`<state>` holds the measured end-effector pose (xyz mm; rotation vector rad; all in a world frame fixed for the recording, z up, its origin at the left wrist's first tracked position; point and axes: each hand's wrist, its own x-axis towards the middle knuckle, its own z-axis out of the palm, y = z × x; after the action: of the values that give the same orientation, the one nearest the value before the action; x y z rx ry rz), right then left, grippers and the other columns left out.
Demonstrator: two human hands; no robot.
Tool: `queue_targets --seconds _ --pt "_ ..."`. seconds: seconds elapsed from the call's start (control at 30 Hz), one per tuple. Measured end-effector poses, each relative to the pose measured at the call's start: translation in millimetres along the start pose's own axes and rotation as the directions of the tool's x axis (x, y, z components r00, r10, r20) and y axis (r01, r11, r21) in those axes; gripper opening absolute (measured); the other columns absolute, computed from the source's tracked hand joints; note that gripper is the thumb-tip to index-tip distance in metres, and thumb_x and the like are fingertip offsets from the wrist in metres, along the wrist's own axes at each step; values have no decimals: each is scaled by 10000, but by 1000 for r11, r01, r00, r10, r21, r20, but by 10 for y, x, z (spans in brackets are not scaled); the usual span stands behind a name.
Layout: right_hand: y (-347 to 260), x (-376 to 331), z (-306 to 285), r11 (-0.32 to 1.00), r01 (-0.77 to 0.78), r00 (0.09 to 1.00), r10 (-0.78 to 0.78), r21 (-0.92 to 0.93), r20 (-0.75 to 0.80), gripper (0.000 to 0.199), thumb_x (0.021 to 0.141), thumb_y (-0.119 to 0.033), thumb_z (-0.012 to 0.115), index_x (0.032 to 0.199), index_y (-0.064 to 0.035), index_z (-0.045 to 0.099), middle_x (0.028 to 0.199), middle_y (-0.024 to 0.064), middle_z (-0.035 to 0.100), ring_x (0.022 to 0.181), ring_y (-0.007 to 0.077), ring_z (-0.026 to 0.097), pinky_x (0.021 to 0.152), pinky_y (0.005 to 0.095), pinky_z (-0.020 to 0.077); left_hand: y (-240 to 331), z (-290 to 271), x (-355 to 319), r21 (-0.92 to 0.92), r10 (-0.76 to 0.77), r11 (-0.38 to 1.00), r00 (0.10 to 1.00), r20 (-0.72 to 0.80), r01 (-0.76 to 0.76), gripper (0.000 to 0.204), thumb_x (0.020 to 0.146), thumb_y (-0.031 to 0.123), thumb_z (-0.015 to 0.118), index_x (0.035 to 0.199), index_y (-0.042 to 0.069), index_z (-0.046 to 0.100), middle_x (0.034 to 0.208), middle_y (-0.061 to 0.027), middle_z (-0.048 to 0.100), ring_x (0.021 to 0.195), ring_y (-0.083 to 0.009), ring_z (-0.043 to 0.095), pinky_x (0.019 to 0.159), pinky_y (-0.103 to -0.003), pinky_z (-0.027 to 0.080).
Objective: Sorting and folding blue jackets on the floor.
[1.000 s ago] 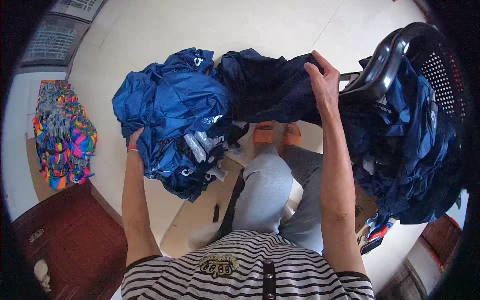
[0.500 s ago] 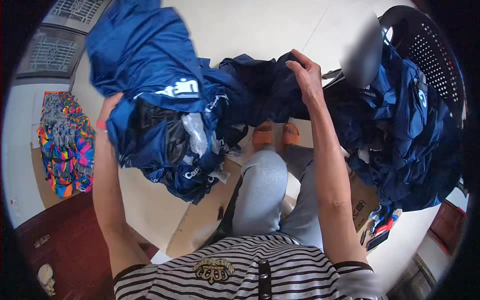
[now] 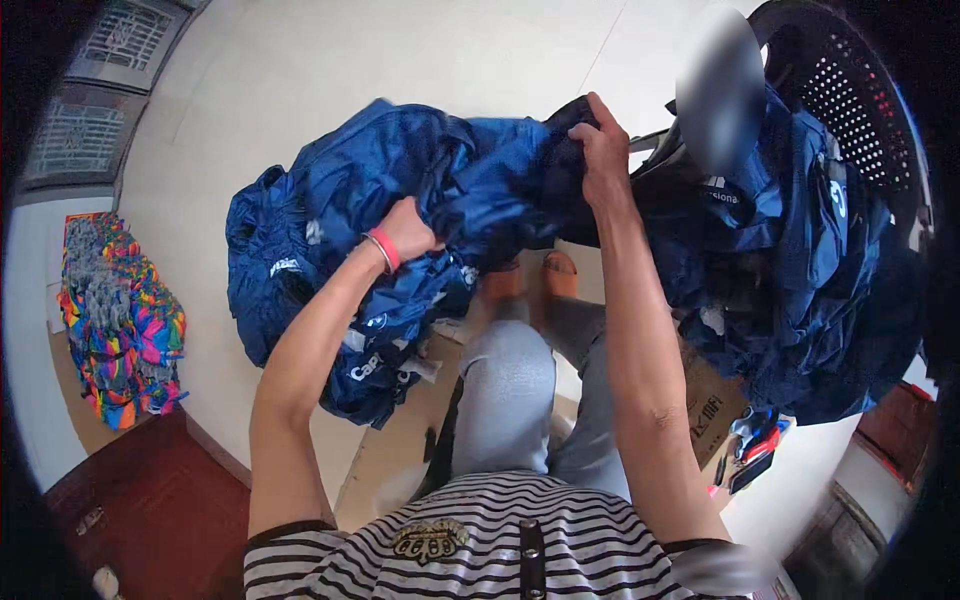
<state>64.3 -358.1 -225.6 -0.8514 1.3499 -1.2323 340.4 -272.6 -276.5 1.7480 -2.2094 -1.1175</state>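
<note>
I hold a dark blue jacket [image 3: 470, 180] spread in front of me above my knees. My left hand [image 3: 408, 232], with a pink band at the wrist, grips its fabric near the middle. My right hand [image 3: 600, 155] is closed on the jacket's upper right edge. Under and to the left of the held jacket lies a heap of more blue jackets [image 3: 290, 270] with white lettering. Another pile of blue jackets [image 3: 800, 270] hangs over a black plastic chair [image 3: 850, 80] at the right.
A multicoloured cloth bundle [image 3: 120, 320] lies at the far left. A dark red wooden cabinet [image 3: 150, 500] stands at the lower left. A cardboard piece [image 3: 710, 400] and small tools [image 3: 755, 445] lie by my right leg. My sandalled feet [image 3: 530, 280] rest on the pale floor.
My left hand has dropped from high at the left toward the centre, bringing the jacket down and across. My right hand stays gripping the jacket's upper edge.
</note>
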Motion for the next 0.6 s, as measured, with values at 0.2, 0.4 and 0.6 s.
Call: queue_targets --seconds 0.2,0.4,0.6 --pt "187 -42 158 992 87 964 -60 -93 260 663 646 69 480 1304 2 436 1288 137 484 1053 191 528 850 254 445 343 25 -166 -232 -58 970 996 67 72 359 603 187 718 896 -7 646 871 -206 654 841 -324 634 751 -358 495" --pt "86 -1007 785 963 250 664 -98 -97 741 665 643 49 446 1299 -53 462 1275 132 507 1129 210 501 905 284 422 -349 698 74 -148 -129 983 985 -114 111 306 662 224 663 869 -1 658 861 -206 655 839 -300 642 740 -351 492" --pt "43 -972 394 755 528 841 -400 -390 364 578 670 13 505 1246 -29 494 1092 203 596 966 344 595 824 392 473 97 771 613 -738 -386 669 892 -235 95 368 713 252 644 960 -22 650 925 -163 669 829 -238 639 725 -339 488"
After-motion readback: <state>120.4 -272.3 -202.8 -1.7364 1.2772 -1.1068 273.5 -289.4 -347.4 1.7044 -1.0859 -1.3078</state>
